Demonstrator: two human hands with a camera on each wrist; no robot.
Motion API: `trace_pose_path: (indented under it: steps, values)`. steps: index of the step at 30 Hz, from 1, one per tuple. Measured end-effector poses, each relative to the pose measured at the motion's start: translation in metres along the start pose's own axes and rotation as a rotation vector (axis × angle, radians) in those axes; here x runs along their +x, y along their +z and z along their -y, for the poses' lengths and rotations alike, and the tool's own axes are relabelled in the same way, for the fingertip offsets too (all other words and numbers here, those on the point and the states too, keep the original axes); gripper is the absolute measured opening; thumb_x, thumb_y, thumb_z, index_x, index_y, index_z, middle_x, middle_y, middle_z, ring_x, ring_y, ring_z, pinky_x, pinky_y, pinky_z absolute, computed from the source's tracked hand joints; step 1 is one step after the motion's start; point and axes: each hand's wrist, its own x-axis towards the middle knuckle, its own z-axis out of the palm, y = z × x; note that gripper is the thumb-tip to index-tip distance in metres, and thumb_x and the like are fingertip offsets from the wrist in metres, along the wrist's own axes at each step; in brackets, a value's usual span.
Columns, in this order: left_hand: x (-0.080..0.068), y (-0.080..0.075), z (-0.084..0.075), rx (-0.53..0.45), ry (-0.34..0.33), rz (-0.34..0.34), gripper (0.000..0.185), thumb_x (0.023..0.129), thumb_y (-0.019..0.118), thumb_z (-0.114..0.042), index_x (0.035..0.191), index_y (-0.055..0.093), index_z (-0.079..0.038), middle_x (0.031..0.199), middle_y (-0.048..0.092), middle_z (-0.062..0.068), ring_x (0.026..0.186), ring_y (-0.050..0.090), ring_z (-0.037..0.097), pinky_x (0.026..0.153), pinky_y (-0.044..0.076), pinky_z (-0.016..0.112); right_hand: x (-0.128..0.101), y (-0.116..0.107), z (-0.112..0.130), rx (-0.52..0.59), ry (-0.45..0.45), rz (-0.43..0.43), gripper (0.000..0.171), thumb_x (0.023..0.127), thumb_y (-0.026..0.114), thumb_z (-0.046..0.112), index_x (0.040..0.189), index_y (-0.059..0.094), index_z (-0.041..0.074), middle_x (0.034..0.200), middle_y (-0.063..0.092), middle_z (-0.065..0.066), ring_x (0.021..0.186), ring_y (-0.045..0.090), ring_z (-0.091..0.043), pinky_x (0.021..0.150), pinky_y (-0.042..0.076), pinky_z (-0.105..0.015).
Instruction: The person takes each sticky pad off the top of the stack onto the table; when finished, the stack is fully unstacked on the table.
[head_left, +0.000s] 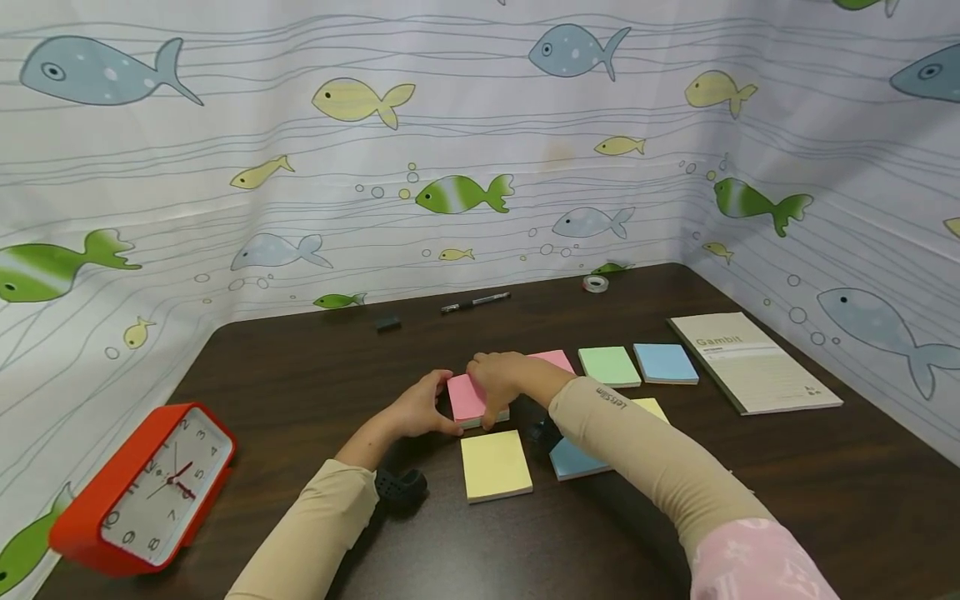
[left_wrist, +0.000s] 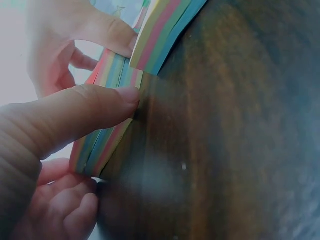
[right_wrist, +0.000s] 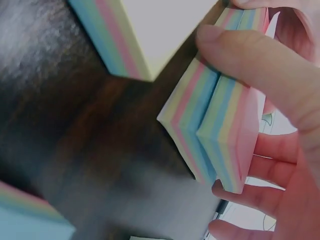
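A stack of two sticky note pads [head_left: 467, 400], pink on top, stands near the table's middle. My left hand [head_left: 412, 410] grips its left side, thumb along the near edge and fingers at the far side. From the right my right hand [head_left: 498, 380] holds the same stack, its thumb [right_wrist: 250, 55] across the striped near edges and its fingers behind. Both layers of the stack [right_wrist: 215, 115] show in the right wrist view, slightly out of line with each other. A yellow sticky note pad [head_left: 497, 467] lies just in front of the stack.
Right of the hands lie pink [head_left: 557, 358], green [head_left: 609, 367] and light blue [head_left: 665, 363] pads. My right forearm partly covers a blue pad [head_left: 573, 460] and a yellow one [head_left: 651, 407]. Around them are a notebook [head_left: 757, 367], red clock [head_left: 150, 492], pen [head_left: 476, 302] and tape roll [head_left: 596, 284].
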Motion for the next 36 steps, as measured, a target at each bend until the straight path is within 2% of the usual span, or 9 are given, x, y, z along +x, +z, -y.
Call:
trace_pose_path:
  steps: [11, 26, 36]
  values:
    - [-0.001, 0.002, 0.002, -0.024, 0.041, -0.006, 0.087, 0.06, 0.081, -0.015, 0.127, 0.03, 0.004, 0.127, 0.037, 0.018, 0.116, 0.037, 0.032, 0.092, 0.034, 0.041, -0.011, -0.004, -0.003, 0.028, -0.01, -0.046, 0.085, 0.059, 0.073, 0.053, 0.125, 0.041, 0.009, 0.113, 0.045, -0.002, 0.094, 0.045, -0.016, 0.081, 0.041, -0.032]
    - [-0.001, 0.004, 0.001, -0.03, 0.013, 0.0, 0.088, 0.06, 0.081, -0.016, 0.128, 0.03, 0.004, 0.13, 0.035, 0.017, 0.118, 0.036, 0.03, 0.092, 0.033, 0.04, -0.03, 0.004, -0.009, 0.082, -0.018, -0.051, 0.088, 0.059, 0.073, 0.051, 0.127, 0.04, 0.008, 0.119, 0.043, -0.004, 0.1, 0.044, -0.016, 0.085, 0.039, -0.033]
    - [0.002, 0.003, 0.003, 0.0, 0.003, 0.004, 0.087, 0.061, 0.08, -0.017, 0.129, 0.029, 0.002, 0.131, 0.035, 0.016, 0.119, 0.035, 0.029, 0.094, 0.032, 0.039, -0.047, 0.005, -0.018, 0.138, -0.001, -0.074, 0.088, 0.056, 0.074, 0.052, 0.125, 0.041, 0.009, 0.113, 0.045, -0.002, 0.096, 0.043, -0.015, 0.083, 0.04, -0.031]
